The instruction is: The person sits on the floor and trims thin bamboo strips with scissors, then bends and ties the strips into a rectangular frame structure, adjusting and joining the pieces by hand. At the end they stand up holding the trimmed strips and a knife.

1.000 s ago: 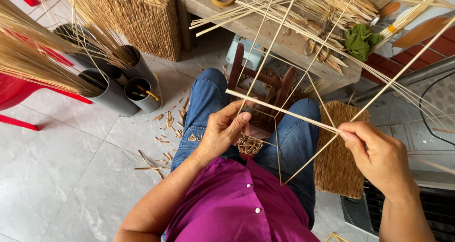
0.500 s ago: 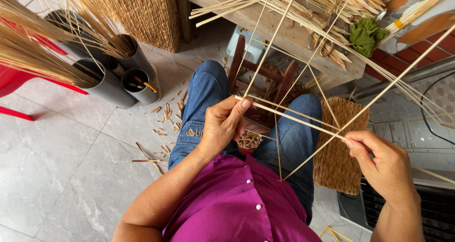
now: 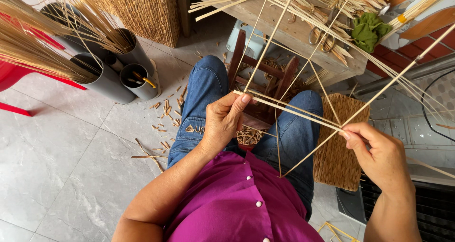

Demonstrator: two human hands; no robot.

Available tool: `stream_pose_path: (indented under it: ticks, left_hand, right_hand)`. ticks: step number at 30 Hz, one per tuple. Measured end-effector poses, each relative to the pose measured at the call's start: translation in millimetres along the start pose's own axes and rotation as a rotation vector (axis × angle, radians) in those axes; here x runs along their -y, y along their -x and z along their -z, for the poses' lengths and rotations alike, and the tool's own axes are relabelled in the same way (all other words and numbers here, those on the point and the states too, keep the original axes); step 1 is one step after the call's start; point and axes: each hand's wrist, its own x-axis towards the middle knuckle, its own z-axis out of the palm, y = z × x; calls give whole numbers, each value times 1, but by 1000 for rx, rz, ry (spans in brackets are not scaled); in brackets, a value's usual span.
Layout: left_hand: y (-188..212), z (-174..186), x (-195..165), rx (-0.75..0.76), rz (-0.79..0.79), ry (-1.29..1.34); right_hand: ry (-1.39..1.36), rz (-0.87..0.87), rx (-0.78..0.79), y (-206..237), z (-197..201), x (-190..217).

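Your left hand point(image 3: 222, 123) pinches the near-left end of a bundle of thin pale reed strands point(image 3: 289, 110), thumb pressed on top against the curled fingers. Your right hand point(image 3: 379, 152) pinches the other end between thumb and forefinger, so the bundle stretches taut across your lap, above your blue jeans point(image 3: 204, 90). More long strands cross it at angles, running up toward the far wooden worktop point(image 3: 279, 26), and they meet in a small woven knot point(image 3: 249, 135) low between your knees, over a dark wooden frame point(image 3: 263, 78).

To my eye, the risk lies in that tension: pull harder with either hand and a thin strand may kink or snap at the pinch. Loosen your grip and the crossing strands could spring apart and lose their order.

Scissors point(image 3: 322, 36) and a green cloth point(image 3: 367, 31) lie on the worktop among loose reeds. Left of you, grey tubes point(image 3: 106, 81) hold reed bundles; cut scraps point(image 3: 163, 114) litter the tiled floor point(image 3: 61, 166). A woven mat point(image 3: 339, 156) lies at your right.
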Motion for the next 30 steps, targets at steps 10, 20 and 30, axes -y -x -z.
stream_pose_path:
  ticks: [10, 20, 30]
  left_hand:
    - [-1, -3, 5, -41, -25, -2]
    - [2, -7, 6, -81, -16, 36]
    - [6, -19, -1, -105, 18, -107]
  right_hand:
    - [-64, -65, -3, -7, -2, -6]
    - [-201, -148, 32, -11, -1, -11]
    - [-272, -66, 64, -11, 11, -17]
